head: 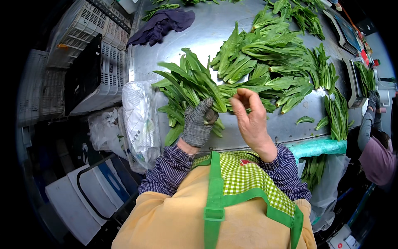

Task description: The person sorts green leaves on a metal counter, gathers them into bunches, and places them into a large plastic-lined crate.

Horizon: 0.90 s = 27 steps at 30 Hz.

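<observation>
My left hand (198,123), in a grey knitted glove, is closed around the stem end of a bunch of long leafy greens (189,77). The leaves fan up and to the left over the metal table. Just right of the bunch is my right hand (250,119), bare, its thumb and fingers curled with a gap between them; nothing shows in it. More greens (273,53) lie in a heap on the metal table (202,31) beyond my hands. Some leaves lie beneath the held bunch.
A dark purple cloth (164,23) lies at the back left. A wrapped plastic package (140,121) is at the table's left edge, near crates (112,68). Scales (354,82) stand at the right, where a co-worker (376,152) handles greens. Green plastic (317,147) covers the front edge.
</observation>
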Available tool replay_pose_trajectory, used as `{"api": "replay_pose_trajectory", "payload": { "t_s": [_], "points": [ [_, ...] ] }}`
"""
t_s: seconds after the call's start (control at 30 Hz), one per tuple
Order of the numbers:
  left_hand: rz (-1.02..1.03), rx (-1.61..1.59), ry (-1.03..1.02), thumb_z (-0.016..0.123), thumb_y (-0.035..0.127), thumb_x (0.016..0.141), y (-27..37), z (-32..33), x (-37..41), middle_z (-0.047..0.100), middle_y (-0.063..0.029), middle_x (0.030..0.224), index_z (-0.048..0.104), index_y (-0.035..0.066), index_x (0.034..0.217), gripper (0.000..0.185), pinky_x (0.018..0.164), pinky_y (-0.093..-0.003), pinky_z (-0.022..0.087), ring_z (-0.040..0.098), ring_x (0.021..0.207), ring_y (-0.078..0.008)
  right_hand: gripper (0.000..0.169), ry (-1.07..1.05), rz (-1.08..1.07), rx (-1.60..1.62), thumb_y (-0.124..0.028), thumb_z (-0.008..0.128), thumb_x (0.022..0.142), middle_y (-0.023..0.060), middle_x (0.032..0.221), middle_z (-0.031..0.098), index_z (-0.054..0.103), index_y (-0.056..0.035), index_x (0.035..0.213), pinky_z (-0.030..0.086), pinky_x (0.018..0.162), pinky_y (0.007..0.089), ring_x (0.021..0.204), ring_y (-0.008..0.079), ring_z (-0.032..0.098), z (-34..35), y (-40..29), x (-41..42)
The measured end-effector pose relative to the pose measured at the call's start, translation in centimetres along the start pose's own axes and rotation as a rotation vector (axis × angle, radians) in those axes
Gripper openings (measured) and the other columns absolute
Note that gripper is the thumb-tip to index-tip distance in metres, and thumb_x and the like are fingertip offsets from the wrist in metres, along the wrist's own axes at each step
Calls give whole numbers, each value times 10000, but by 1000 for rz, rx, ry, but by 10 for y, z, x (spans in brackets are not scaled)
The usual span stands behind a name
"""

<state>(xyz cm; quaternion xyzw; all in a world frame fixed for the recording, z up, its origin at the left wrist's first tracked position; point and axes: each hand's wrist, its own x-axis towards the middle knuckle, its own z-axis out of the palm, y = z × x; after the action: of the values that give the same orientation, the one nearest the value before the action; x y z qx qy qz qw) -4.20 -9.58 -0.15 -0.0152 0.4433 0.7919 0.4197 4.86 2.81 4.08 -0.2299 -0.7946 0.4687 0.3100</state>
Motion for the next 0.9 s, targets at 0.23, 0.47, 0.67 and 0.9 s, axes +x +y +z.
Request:
{"api": "replay_pose_trajectory", "payload": {
  "t_s": [0.23,0.47,0.67,0.9],
  "points": [
    [584,851,-75,583,17,898,-10,-12,-4,554,10,725,611,57,1056,165,532,-191,417,513,624,-40,199,-148,-10,-54,-107,669,871,132,742,586,549,36,940,460,585,351,665,245,593,9,5,-4],
    [-26,-369,132,582,115,921,8,-20,7,466,59,589,574,82,846,83,443,-198,319,392,475,-31,136,44,99,471,-128,510,994,76,872,623,478,4,1004,491,721,251,776,125,591,8,-6,-12],
    [17,-230,122,622,87,891,25,-19,-7,613,-44,843,607,20,971,105,608,-223,485,595,712,-108,191,-230,48,-109,-116,657,884,157,866,618,595,32,988,504,633,316,732,236,642,7,10,-17],
    [225,499,58,626,143,898,9,-13,-19,618,9,758,639,39,946,115,530,-196,452,555,609,-61,224,-413,374,297,-166,632,923,81,721,605,597,42,998,455,585,267,653,110,547,10,-4,-6]
  ]
}}
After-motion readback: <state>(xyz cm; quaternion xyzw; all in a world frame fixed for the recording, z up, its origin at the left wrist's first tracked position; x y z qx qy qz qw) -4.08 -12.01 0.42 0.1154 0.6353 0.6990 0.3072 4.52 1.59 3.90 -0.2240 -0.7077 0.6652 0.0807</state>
